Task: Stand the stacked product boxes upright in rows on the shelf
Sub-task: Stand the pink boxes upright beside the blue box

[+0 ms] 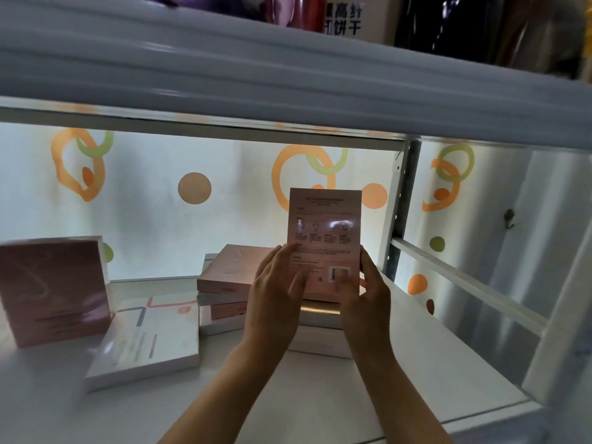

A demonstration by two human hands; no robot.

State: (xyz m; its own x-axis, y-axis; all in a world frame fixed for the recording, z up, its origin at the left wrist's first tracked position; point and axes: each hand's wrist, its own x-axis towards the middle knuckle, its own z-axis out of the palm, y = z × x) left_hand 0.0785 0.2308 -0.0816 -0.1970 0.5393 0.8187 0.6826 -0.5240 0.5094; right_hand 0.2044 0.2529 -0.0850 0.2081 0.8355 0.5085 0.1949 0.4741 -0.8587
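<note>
Both hands, left hand [275, 283] and right hand [365, 290], clasp one pink box [325, 225] by its edges, upright above the stack [224, 283], apparently to stand it on the shelf [416, 363].

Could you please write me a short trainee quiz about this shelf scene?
1. True or false: the pink box held by both hands stands upright with its printed side toward the camera.
2. Which box lies flat at the front left of the shelf? A) a white box B) a black box C) a green box
3. Fill in: the pile of boxes behind the hands lies ____, not upright.

Key:
1. True. The left hand and right hand grip its lower edges.
2. A, the white box, next to the upright pink box at far left.
3. flat
</note>
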